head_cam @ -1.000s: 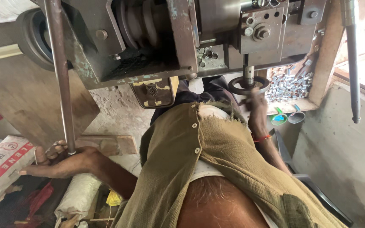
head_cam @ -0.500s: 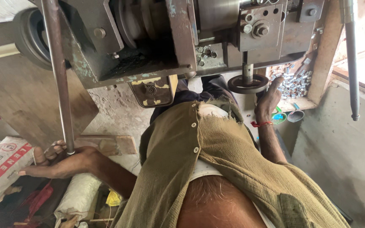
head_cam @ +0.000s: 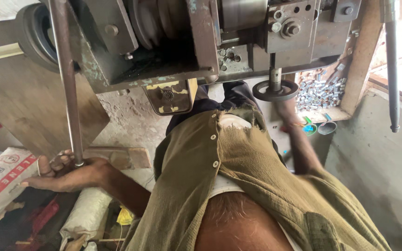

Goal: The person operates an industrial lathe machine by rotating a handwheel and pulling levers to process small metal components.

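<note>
Big grey metal machine (head_cam: 173, 42) fills the top edge. Long steel lever rod (head_cam: 68, 93) hangs down at its left side; left hand (head_cam: 66, 174) clenched round rod's bottom end. Right hand (head_cam: 287, 109) up under small black handwheel (head_cam: 275, 89) below the machine's right end, blurred, grip can't tell.

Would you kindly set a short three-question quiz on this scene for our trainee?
1. True or false: the left hand grips the long metal rod at its lower end.
2. The right hand is nearest to: A) the sack, B) the dark handwheel, C) the tyre.
3. What fills the tray right of the handwheel?

Key: 1 true; 2 B; 3 small shiny metal parts.
</note>
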